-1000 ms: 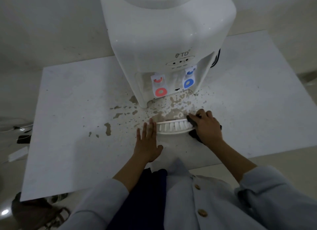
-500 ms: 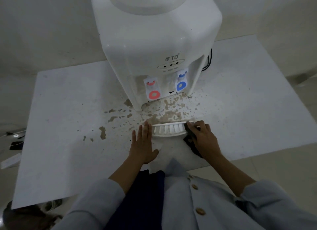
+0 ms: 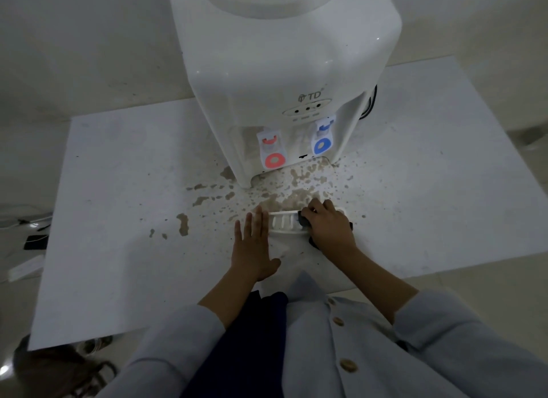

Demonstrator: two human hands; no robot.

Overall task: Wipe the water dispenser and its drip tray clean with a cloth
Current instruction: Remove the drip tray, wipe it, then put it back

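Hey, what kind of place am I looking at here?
Probably a plain indoor room, maybe a pantry or office corner: a water dispenser stands on a stained white table, with cables on the floor.

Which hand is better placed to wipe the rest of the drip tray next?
Probably the right hand: it already grips the dark cloth on the drip tray. The left hand lies flat at the tray's left end, steadying it.

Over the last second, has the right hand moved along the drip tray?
Yes. The right hand with its dark cloth has slid leftward along the drip tray, towards the left hand bracing its end.
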